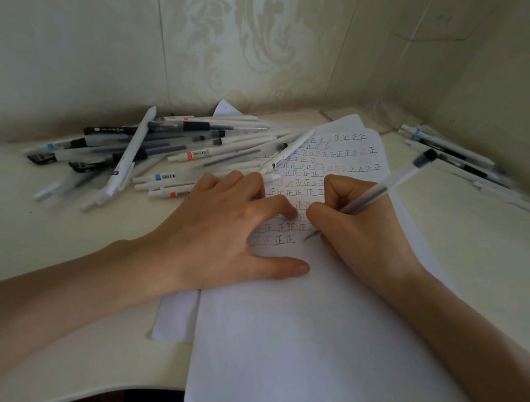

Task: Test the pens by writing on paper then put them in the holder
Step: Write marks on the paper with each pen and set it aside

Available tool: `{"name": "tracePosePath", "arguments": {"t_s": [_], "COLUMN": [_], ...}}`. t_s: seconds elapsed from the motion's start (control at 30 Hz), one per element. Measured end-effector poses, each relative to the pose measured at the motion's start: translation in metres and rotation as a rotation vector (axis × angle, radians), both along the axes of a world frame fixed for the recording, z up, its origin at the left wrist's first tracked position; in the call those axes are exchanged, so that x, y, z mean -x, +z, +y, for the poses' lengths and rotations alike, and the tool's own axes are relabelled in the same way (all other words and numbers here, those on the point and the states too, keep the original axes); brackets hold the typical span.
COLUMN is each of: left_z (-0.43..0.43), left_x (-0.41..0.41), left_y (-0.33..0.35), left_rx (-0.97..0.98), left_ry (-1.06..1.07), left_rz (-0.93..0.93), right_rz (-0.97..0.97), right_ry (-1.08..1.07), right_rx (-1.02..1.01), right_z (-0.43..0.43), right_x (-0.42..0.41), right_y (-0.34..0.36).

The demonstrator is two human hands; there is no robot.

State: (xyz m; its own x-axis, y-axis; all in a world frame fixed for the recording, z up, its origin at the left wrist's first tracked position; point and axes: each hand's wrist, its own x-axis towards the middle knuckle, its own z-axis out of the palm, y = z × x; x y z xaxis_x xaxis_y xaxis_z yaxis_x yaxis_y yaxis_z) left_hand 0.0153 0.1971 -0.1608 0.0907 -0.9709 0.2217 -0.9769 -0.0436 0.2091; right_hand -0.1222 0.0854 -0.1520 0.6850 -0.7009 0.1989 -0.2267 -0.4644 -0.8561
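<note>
Right hand (353, 221): grips clear pen (383, 187), tip on the paper (305, 337) – middle of frame.
Left hand (229, 226): flat, fingers straight, pressing the paper.
Pen pile (147, 152): left of the paper.
Second pens (462, 161): upper right.

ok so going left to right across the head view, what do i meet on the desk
Loose heap of white, grey and black plastic pens → left hand, flat on the white paper sheets → right hand gripping a clear plastic pen with a black cap → small row of white and black pens.
</note>
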Motion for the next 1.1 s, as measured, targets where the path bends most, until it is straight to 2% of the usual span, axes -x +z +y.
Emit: {"name": "tracePosePath", "arguments": {"t_s": [0.13, 0.27, 0.33, 0.53, 0.67, 0.73, 0.93, 1.1], "left_z": [0.000, 0.001, 0.001, 0.000, -0.001, 0.000, 0.000, 0.002], "left_x": [0.000, -0.001, -0.002, -0.006, -0.003, -0.002, -0.005, -0.004], "left_y": [-0.002, -0.003, -0.005, -0.013, -0.009, -0.006, -0.006, -0.002], "left_rx": [0.065, 0.142, 0.161, 0.213, 0.279, 0.302, 0.357, 0.372], "left_ry": [-0.033, -0.010, -0.008, -0.046, -0.033, -0.041, -0.066, -0.125], "left_rz": [0.006, 0.254, 0.306, 0.284, 0.343, 0.346, 0.298, 0.288], "right_rz": [-0.002, -0.005, -0.012, 0.017, -0.012, -0.065, -0.389, -0.340], "right_ry": [-0.008, -0.019, -0.015, 0.005, -0.018, 0.000, 0.053, 0.151], "right_rx": [-0.005, -0.011, -0.020, -0.017, -0.008, 0.000, -0.078, -0.093], "right_z": [0.001, 0.001, 0.001, 0.006, 0.005, 0.005, -0.001, 0.005], "right_x": [0.000, 0.000, 0.001, 0.000, 0.001, 0.001, 0.001, -0.001], "right_y": [0.000, 0.001, 0.002, 0.004, 0.003, 0.004, 0.009, 0.007]}}
